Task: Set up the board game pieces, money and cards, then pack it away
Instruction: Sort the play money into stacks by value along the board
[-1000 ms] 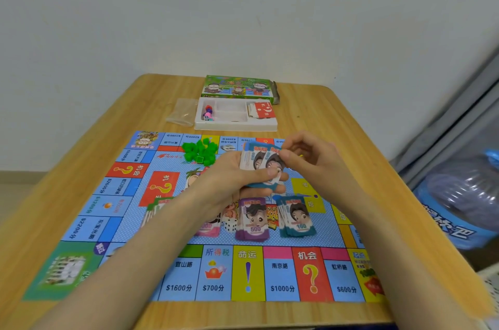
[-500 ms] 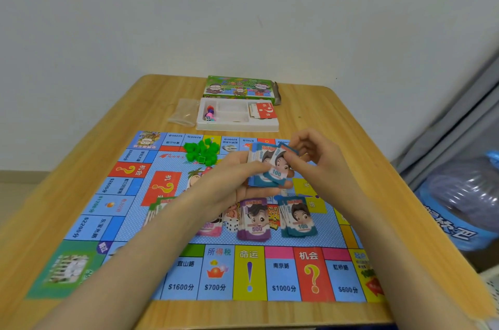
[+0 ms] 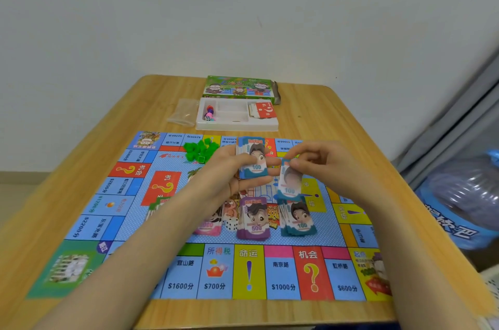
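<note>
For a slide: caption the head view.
Left hand grips a stack of 100 notes; right hand pinches a single 100 note over the game board.

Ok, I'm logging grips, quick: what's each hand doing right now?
Left hand: holding a stack of 100 notes.
Right hand: pinching a single 100 note.

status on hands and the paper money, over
Left hand grips a stack of blue 100 paper notes. Right hand pinches one blue 100 note apart from it, near the blue 100 pile on the board. Nothing between note and pile.
</note>
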{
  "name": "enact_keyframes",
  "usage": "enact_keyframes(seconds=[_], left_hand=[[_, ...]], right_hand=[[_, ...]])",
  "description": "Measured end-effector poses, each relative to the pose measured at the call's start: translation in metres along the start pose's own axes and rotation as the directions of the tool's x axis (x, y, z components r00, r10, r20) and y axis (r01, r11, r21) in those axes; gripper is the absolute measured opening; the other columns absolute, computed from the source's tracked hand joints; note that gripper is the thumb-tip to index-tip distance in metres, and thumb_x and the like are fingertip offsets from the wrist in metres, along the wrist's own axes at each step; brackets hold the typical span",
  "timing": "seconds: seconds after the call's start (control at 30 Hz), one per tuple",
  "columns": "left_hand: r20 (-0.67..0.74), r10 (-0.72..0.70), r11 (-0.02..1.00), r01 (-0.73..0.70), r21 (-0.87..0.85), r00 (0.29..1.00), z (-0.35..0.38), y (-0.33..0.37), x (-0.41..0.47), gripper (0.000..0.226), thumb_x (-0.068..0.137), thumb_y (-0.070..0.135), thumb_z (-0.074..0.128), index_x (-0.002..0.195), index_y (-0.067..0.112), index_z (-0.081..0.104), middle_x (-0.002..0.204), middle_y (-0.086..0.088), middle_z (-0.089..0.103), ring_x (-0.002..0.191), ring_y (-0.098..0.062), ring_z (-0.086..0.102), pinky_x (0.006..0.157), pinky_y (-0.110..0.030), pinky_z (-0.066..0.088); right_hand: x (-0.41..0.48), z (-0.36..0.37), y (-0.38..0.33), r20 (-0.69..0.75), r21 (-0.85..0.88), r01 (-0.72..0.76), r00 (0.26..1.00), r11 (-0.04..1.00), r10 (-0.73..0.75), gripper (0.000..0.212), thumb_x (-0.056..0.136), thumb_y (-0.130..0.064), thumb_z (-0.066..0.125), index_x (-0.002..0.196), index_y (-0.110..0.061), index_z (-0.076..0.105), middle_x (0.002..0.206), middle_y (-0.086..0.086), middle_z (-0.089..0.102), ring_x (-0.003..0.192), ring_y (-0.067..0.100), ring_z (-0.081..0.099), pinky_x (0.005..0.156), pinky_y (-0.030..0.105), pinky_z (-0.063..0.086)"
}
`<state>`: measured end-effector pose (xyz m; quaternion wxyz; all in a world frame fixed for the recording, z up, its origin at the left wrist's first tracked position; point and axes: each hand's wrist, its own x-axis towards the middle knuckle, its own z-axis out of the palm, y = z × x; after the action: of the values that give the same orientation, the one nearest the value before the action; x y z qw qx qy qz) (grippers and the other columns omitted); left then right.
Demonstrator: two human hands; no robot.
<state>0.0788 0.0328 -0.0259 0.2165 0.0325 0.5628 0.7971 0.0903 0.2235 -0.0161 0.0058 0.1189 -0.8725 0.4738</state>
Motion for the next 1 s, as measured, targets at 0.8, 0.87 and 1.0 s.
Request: enact_keyframes(seconds=[0.8,0.87,1.0], left_hand=[[0.062,-0.002,0.998,-0.001,0.058,0.998,-0.001,0.0,-0.001,0.019,0.098,0.002,0.043,0.113,0.006,0.055,0.098,-0.011,0.074,0.089,-0.025,0.072,0.063,-0.024,0.058],[0.062,-0.002,0.998,-0.002,0.059,0.998,-0.001,0.0,-0.001,0.018,0.098,0.002,0.043,0.111,0.006,0.055,0.098,-0.011,0.074,0.088,-0.025,0.072,0.062,-0.024,0.058],[0.061,-0.002,0.998,-0.001,0.059,0.998,-0.001,0.0,-0.002,0.017,0.098,0.002,0.043,0.109,0.007,0.056,0.099,-0.012,0.073,0.089,-0.026,0.072,0.063,-0.024,0.059]], right_hand=[[-0.001,0.004,0.003,0.216,-0.195,-0.166,0.954,0.967,0.208,0.011,0.088,-0.019,0.065,0.081,-0.012,0.062,0.069,0.001,0.072,0.068,0.005,0.069,0.063,0.025,0.052],[-0.001,0.004,0.004,0.22,-0.206,-0.151,0.955,0.967,0.197,0.011,0.087,-0.02,0.066,0.081,-0.01,0.063,0.07,0.001,0.071,0.064,0.002,0.066,0.062,0.022,0.05],[-0.001,0.004,0.005,0.212,-0.244,-0.085,0.967,0.966,0.139,0.012,0.084,-0.019,0.069,0.075,-0.013,0.064,0.068,-0.004,0.064,0.055,-0.003,0.053,0.053,0.012,0.04]])
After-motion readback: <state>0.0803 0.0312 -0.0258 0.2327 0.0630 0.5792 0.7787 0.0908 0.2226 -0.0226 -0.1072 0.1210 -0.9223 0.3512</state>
